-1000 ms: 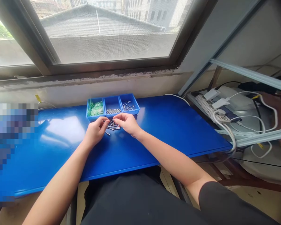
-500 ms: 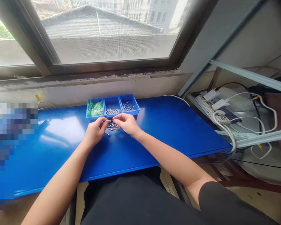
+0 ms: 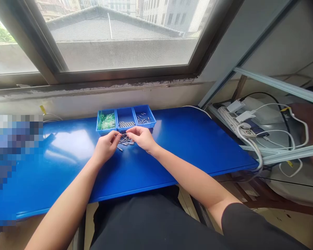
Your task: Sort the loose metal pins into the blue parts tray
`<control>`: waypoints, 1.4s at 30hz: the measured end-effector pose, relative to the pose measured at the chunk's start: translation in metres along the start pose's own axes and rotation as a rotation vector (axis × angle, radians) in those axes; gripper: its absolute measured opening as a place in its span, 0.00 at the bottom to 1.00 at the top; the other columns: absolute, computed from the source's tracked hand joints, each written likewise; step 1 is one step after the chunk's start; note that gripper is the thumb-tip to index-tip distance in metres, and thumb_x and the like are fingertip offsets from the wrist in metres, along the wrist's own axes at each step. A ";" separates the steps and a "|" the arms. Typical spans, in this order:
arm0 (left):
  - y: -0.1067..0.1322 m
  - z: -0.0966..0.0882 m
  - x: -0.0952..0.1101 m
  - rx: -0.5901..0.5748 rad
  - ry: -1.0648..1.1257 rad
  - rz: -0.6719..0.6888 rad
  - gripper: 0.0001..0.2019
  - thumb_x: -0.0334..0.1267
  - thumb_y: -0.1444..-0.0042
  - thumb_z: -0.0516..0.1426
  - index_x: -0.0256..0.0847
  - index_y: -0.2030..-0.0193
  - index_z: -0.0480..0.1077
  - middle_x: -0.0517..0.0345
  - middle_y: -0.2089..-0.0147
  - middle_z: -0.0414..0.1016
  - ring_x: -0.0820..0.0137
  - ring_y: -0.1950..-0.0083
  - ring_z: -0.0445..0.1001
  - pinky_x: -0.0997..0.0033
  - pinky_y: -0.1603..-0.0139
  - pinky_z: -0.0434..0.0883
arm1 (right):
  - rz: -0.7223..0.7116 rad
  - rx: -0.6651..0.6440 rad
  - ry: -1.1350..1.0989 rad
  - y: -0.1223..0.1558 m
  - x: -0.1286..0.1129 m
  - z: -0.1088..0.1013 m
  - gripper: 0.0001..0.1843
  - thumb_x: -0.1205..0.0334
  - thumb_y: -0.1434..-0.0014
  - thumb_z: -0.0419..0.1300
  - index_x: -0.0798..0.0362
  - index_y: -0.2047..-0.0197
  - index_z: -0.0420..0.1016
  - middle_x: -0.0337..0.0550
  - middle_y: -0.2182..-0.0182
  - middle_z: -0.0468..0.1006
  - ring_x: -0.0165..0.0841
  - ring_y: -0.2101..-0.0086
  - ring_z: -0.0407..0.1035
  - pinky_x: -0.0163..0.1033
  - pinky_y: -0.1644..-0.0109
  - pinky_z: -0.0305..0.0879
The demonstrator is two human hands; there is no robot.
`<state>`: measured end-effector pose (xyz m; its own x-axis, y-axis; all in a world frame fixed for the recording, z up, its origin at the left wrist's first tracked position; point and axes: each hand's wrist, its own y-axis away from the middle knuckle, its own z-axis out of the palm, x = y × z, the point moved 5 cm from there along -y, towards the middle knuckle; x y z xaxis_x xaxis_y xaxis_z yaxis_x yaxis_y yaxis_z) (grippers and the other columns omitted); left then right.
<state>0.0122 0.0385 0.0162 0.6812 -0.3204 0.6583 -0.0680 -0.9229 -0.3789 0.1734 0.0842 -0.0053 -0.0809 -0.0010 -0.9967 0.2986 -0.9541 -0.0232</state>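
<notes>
My left hand is closed in a pinch, thumb against fingertips, in front of the blue bins. Facing it a short gap away, my right hand pinches in the same way. Anything between the fingertips is too small to make out. Under and between both hands lies a loose pile of thin metal rods, some with a thicker end. One separate rod rests nearest me. Just behind the hands, the middle bin contains small silvery ring-like pieces.
The left bin has green and clear small pieces; the right bin holds several metal rods. All stand on a glossy blue table beneath a window. At right, a power strip with white cables sits beside a metal frame.
</notes>
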 end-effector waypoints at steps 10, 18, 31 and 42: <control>0.001 0.002 -0.002 0.001 0.032 -0.004 0.08 0.42 0.38 0.55 0.42 0.57 0.70 0.70 0.79 0.60 0.78 0.79 0.58 0.78 0.73 0.60 | -0.014 0.021 -0.015 0.000 -0.001 0.000 0.12 0.58 0.52 0.67 0.56 0.65 0.77 0.41 0.70 0.79 0.28 0.70 0.71 0.37 0.61 0.69; 0.000 0.000 0.000 -0.010 0.013 -0.014 0.09 0.43 0.36 0.53 0.41 0.62 0.70 0.67 0.79 0.61 0.77 0.78 0.58 0.76 0.74 0.59 | -0.003 0.011 0.000 0.001 0.000 0.002 0.13 0.56 0.52 0.68 0.56 0.65 0.77 0.41 0.71 0.78 0.28 0.70 0.71 0.37 0.62 0.69; 0.000 0.000 0.000 -0.012 0.041 -0.020 0.08 0.43 0.37 0.54 0.42 0.59 0.70 0.69 0.79 0.59 0.77 0.79 0.56 0.78 0.74 0.58 | -0.025 0.018 0.008 0.000 -0.001 0.001 0.15 0.54 0.52 0.68 0.56 0.65 0.77 0.42 0.69 0.79 0.29 0.69 0.72 0.38 0.60 0.71; 0.001 -0.001 0.000 0.019 0.022 -0.006 0.10 0.44 0.38 0.55 0.42 0.55 0.70 0.69 0.79 0.60 0.77 0.79 0.58 0.77 0.73 0.61 | -0.025 0.032 -0.019 0.000 0.000 0.000 0.15 0.54 0.53 0.69 0.56 0.65 0.78 0.42 0.70 0.79 0.29 0.69 0.72 0.38 0.60 0.71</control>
<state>0.0120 0.0375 0.0166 0.6653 -0.3201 0.6744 -0.0504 -0.9206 -0.3873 0.1732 0.0836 -0.0049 -0.1066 0.0174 -0.9942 0.2656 -0.9630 -0.0453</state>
